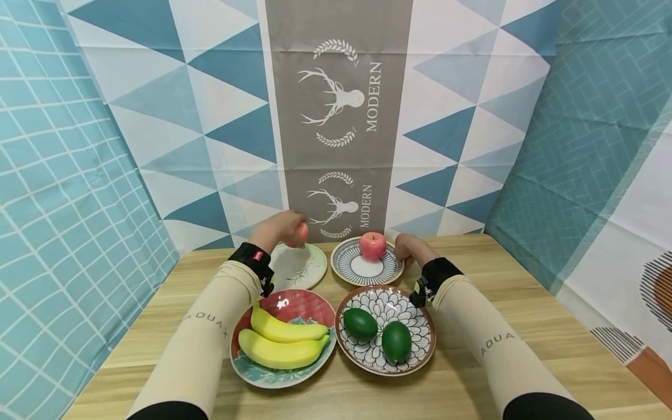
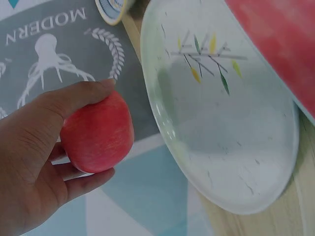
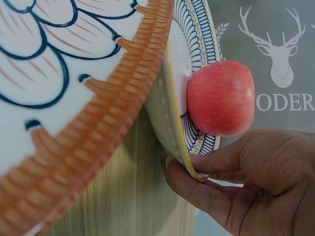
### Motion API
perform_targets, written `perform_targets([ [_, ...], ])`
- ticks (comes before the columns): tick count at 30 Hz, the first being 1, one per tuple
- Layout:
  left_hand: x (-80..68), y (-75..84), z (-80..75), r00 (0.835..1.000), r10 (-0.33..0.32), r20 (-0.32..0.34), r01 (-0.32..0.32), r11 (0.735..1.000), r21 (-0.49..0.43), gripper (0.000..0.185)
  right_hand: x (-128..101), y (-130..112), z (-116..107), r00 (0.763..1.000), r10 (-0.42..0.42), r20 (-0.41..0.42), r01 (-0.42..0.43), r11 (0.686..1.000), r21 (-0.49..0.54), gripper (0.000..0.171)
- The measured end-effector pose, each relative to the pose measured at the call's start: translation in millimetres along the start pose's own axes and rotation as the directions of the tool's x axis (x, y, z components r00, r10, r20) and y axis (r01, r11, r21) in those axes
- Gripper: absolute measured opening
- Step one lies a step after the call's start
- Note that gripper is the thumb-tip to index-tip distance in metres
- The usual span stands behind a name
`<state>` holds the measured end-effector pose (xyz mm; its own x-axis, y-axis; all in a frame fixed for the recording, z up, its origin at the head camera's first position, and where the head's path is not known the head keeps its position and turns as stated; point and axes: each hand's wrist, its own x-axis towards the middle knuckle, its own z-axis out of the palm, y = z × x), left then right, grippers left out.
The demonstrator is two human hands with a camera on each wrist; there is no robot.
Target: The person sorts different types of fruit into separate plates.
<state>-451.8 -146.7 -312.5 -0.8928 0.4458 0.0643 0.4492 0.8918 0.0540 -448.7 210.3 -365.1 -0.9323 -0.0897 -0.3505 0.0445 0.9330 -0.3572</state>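
Left hand (image 1: pixel 277 228), centre of the head view, curls its fingers around a round pink-red apple (image 2: pixel 97 133), just above the pale green leaf-sprig plate (image 1: pixel 300 266). Right hand (image 1: pixel 410 249) pinches the rim of the blue-striped round plate (image 1: pixel 350 269), thumb on top and fingers beneath, a second red apple (image 1: pixel 373 245) sitting on it. Behind, the grey deer banner (image 1: pixel 338 111) reads "MODERN" twice. Both cream sleeves (image 1: pixel 202 341) say "AQUA".

Four fruit plates (image 1: pixel 312 279) on table (image 1: pixel 525 326)
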Motion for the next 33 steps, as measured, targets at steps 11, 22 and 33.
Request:
perform_targets([
  [11,8.9,35.0,-5.7,0.994,0.104,0.019,-0.104,0.995,0.0,0.056,-0.2,1.5,-2.0,0.999,0.017,0.049,-0.019,0.999,0.036,0.007],
  [22,14.2,52.9,-1.6,0.989,0.146,0.035,-0.146,0.989,-0.024,0.049,-1.2,-0.8,-1.0,1.0,-0.016,0.019,0.015,1.0,0.01,0.011],
  [33,21.3,71.3,9.7,0.982,0.179,0.066,-0.178,0.984,-0.022,0.054,-2.2,-2.8,0.1,0.999,0.01,0.034,-0.009,1.0,-0.005,0.008],
])
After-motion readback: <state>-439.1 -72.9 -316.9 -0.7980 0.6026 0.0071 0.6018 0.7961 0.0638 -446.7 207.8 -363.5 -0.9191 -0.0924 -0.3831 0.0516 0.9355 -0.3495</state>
